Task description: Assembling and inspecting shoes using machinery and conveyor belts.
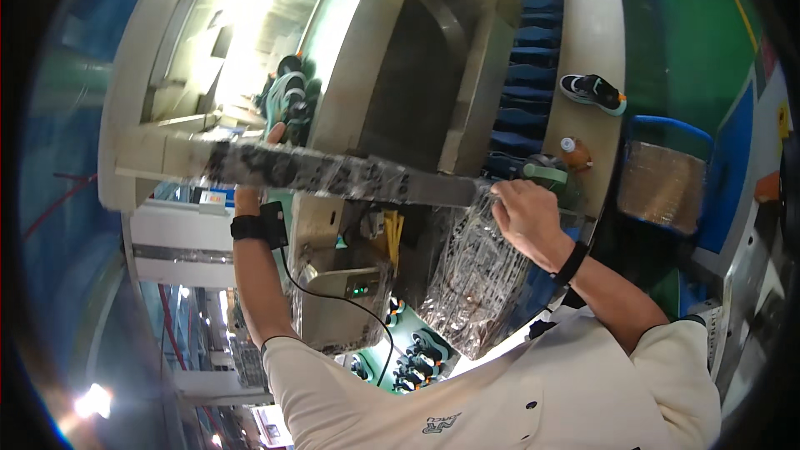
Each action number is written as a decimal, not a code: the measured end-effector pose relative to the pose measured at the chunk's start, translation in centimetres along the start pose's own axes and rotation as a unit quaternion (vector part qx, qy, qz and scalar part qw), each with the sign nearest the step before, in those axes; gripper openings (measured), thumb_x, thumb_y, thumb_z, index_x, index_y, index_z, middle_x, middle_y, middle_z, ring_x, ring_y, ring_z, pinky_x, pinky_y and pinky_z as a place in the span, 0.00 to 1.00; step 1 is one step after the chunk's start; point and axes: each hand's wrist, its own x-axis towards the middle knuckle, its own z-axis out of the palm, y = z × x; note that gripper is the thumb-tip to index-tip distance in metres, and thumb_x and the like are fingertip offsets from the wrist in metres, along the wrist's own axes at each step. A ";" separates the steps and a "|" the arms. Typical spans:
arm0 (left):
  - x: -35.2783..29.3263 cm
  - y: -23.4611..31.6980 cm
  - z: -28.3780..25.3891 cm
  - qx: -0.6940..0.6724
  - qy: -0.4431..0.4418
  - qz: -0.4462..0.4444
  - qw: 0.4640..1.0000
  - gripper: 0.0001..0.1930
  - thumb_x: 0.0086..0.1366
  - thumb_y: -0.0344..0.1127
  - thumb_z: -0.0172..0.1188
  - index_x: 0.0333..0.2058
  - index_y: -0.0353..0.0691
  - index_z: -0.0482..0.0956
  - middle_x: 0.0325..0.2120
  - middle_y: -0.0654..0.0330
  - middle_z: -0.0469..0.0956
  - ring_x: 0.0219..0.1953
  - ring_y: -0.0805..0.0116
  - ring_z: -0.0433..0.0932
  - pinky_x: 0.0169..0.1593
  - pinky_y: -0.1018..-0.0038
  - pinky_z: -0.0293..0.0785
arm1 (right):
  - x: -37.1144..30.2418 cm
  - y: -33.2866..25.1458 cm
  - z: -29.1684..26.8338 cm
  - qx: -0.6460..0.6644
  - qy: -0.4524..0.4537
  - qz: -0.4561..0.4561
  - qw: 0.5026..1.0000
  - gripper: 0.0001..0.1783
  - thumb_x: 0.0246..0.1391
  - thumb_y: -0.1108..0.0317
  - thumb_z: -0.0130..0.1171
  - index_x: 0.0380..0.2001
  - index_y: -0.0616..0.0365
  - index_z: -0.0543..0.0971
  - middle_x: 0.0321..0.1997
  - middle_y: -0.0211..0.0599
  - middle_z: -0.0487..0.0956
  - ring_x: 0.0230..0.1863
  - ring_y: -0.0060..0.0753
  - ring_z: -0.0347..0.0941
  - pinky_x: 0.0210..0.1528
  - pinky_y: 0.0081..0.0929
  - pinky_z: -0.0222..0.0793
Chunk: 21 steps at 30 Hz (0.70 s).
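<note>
My left arm reaches under a long bar [333,175] wrapped in clear plastic and dark tape. Most of my left hand [277,132] is hidden behind it. One fingertip shows beside a green and black sneaker [287,96] on a lit belt. Whether that hand grips the sneaker is not visible. My right hand [531,215] is closed at the bar's right end, fingers curled down; what lies in them is hidden. Just beyond it is a pale green round thing [546,173]. A wired black box [273,225] sits at my left wrist.
A ledge at the right bears a black and white sneaker [592,92] and an orange drink bottle [575,153]. Alongside run blue slats [529,75]. Below the bar stand a metal control box [337,308] and a plastic-wrapped machine part [471,283]. More sneakers [417,362] lie beneath.
</note>
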 end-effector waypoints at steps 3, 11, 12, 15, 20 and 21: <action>2.6 0.1 -1.1 -0.009 0.054 -0.160 0.986 0.45 0.57 0.60 0.61 0.60 0.26 0.62 0.58 0.41 0.67 0.60 0.52 0.66 0.62 0.66 0.59 | 0.2 -0.5 0.2 0.003 0.000 -0.013 1.000 0.09 0.46 0.68 0.61 0.31 0.57 0.74 0.26 0.38 0.74 0.30 0.40 0.74 0.31 0.37 0.69; 5.5 2.6 0.1 -0.118 0.048 -0.356 0.926 0.57 0.41 0.52 0.72 0.60 0.20 0.52 0.51 0.34 0.71 0.53 0.48 0.74 0.52 0.64 0.72 | 0.3 -0.5 -0.2 0.025 -0.029 0.005 0.999 0.12 0.44 0.71 0.63 0.34 0.57 0.75 0.28 0.37 0.76 0.31 0.41 0.75 0.33 0.37 0.71; 5.2 3.2 0.0 0.053 -0.010 -0.221 0.974 0.52 0.40 0.51 0.72 0.56 0.21 0.57 0.48 0.35 0.73 0.50 0.47 0.75 0.51 0.62 0.72 | 0.4 -0.3 -0.4 0.018 -0.026 0.008 0.999 0.12 0.44 0.71 0.63 0.34 0.56 0.75 0.28 0.37 0.76 0.31 0.41 0.75 0.34 0.37 0.71; 3.3 3.1 1.0 0.136 0.092 -0.330 0.930 0.52 0.40 0.51 0.72 0.59 0.26 0.57 0.49 0.36 0.73 0.47 0.43 0.76 0.50 0.60 0.73 | 0.3 0.0 0.4 0.020 -0.013 -0.004 1.000 0.10 0.44 0.70 0.63 0.31 0.57 0.74 0.26 0.38 0.75 0.30 0.41 0.74 0.33 0.37 0.70; -5.0 5.8 1.8 0.203 0.066 -0.195 0.957 0.51 0.42 0.49 0.71 0.63 0.36 0.57 0.47 0.41 0.74 0.49 0.40 0.71 0.53 0.57 0.67 | 0.1 0.7 0.1 0.016 -0.006 -0.015 1.000 0.09 0.45 0.69 0.62 0.30 0.58 0.73 0.26 0.40 0.75 0.31 0.43 0.74 0.33 0.38 0.70; -8.3 7.9 1.6 0.258 0.154 -0.185 0.935 0.52 0.41 0.47 0.71 0.64 0.36 0.56 0.46 0.42 0.73 0.50 0.41 0.69 0.54 0.56 0.65 | 0.1 0.2 -0.2 0.018 -0.011 -0.014 1.000 0.09 0.45 0.70 0.61 0.30 0.58 0.73 0.26 0.40 0.75 0.32 0.43 0.74 0.34 0.39 0.71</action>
